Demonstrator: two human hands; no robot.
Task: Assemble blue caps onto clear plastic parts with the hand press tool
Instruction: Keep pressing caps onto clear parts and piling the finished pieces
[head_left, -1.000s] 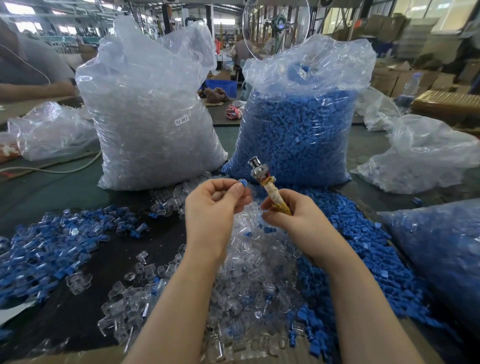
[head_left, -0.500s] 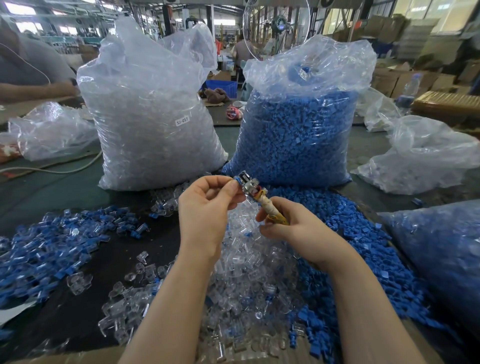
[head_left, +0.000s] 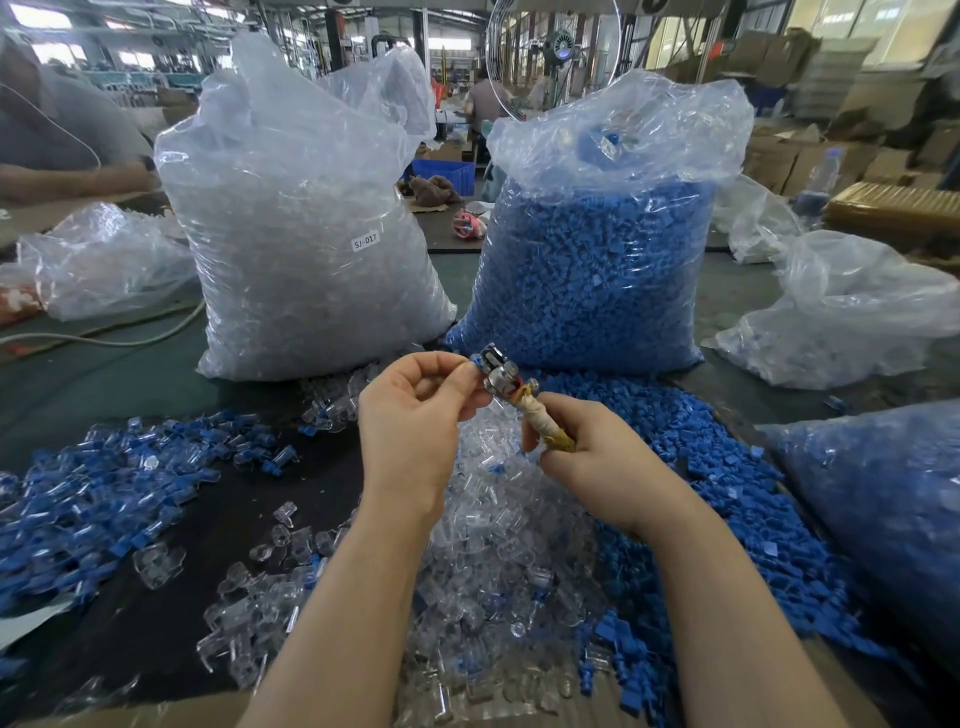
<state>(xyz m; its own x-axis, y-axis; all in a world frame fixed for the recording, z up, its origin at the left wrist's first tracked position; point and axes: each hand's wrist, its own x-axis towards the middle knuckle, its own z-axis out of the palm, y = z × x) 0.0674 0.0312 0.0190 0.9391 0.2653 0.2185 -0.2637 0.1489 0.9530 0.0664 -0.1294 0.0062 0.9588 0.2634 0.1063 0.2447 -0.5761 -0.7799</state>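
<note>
**Inspector:** What is recorded nearest the person?

**Assistant:** A heap of loose clear plastic parts (head_left: 498, 561) is noted on the dark bench (head_left: 291, 499), with loose blue plastic caps (head_left: 727, 499) spread to its right. To the left, a pile of clear parts fitted with blue caps (head_left: 104, 483) is seen; these are judged to be finished pieces.

**Inspector:** And the hands?

**Assistant:** Above the heap, the small metal-headed hand press tool with a taped handle (head_left: 511, 395) is gripped by the right hand (head_left: 597, 467), fingers curled round the handle. The left hand (head_left: 415, 415) is closed in a pinch at the tool's head, where a small blue cap (head_left: 474, 365) is just visible. Whether a clear part is also held cannot be told.

**Inspector:** Further back?

**Assistant:** A tall transparent bag of clear parts (head_left: 311, 249) and a transparent bag of blue caps (head_left: 597, 270) are stood side by side, both nearly full.

**Inspector:** Progress?

**Assistant:** One assembly is judged in hand. Far more stock is left than has been finished.
</note>
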